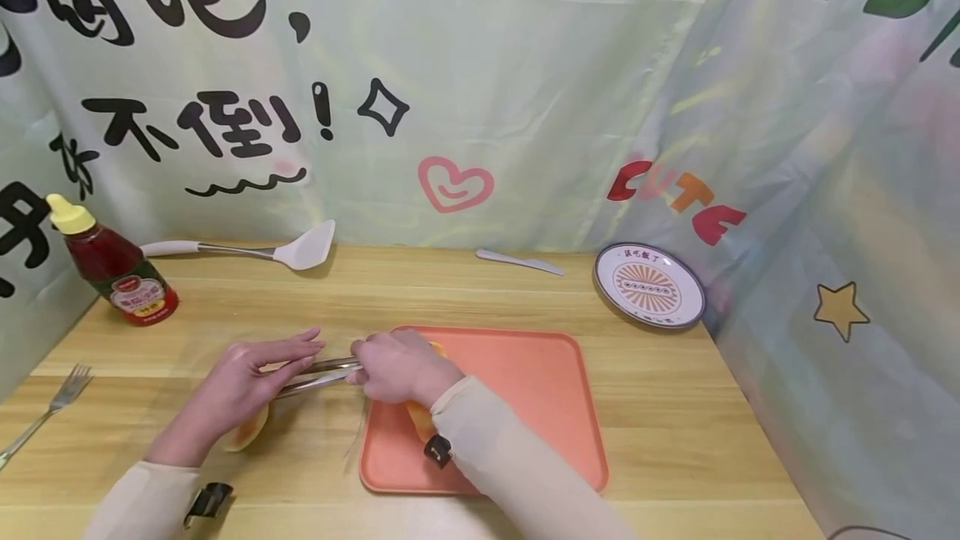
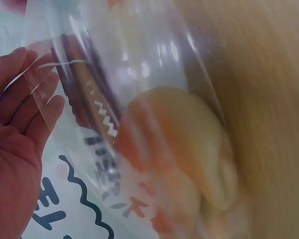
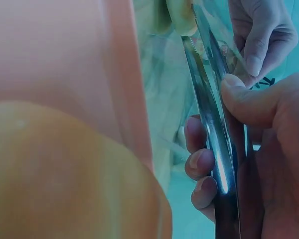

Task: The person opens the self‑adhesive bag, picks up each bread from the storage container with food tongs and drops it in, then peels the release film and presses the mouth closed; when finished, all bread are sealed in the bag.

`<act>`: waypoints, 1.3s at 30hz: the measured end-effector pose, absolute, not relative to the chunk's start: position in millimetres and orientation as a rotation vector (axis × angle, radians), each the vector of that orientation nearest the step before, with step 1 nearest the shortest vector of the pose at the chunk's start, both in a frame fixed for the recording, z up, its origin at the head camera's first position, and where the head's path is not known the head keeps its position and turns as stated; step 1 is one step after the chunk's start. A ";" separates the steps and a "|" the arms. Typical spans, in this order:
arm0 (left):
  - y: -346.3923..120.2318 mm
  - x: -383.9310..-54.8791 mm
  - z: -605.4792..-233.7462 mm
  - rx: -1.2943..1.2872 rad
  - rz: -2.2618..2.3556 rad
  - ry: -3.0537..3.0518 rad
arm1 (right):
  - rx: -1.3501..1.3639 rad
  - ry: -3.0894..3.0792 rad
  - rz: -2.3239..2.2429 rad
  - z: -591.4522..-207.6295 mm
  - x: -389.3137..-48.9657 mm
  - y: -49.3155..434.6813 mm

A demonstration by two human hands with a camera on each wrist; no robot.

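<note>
My right hand (image 1: pixel 405 369) grips metal tongs (image 3: pixel 214 134) with serrated inner edges, fingers on one arm and thumb on the other. The tongs point left into a clear plastic bag (image 2: pixel 164 55). Thumb and fingers of my left hand (image 3: pixel 264 37) pinch the bag's edge at its mouth. Inside the bag, a bread roll (image 2: pixel 174 134) shows through the plastic, the tong tips close to it. On the pink tray (image 1: pixel 517 407) lies another bread roll (image 3: pixel 65 174), partly hidden under my right forearm in the head view.
A red sauce bottle (image 1: pixel 123 273) with a yellow cap stands back left. Along the back lie a white spatula (image 1: pixel 303 248) and a knife (image 1: pixel 521 262). A plate (image 1: pixel 649 286) leans at the back right; a fork (image 1: pixel 56 407) lies far left.
</note>
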State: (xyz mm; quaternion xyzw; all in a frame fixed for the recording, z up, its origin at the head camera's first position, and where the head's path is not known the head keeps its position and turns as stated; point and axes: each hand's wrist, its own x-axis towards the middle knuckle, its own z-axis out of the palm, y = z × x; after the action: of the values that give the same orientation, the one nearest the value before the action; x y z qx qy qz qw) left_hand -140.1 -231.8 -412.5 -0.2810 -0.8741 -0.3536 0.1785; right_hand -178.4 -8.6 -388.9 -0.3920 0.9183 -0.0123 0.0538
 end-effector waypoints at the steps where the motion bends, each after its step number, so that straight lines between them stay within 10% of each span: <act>1: -232.3 -140.4 -413.1 -0.796 -1.001 -2.466 | -1.187 2.789 -0.041 -389.2 -178.2 -8.2; 39: -238.9 -139.3 -412.2 -0.712 -0.969 -2.517 | -1.016 2.865 -0.231 -353.7 -150.8 87.9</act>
State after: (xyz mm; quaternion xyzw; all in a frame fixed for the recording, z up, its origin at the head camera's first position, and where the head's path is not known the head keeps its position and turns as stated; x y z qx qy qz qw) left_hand -139.3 -238.9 -412.2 -0.2512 -0.8884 -0.3420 0.1750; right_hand -150.8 87.9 -353.7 -0.3331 0.9387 -0.0755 0.0466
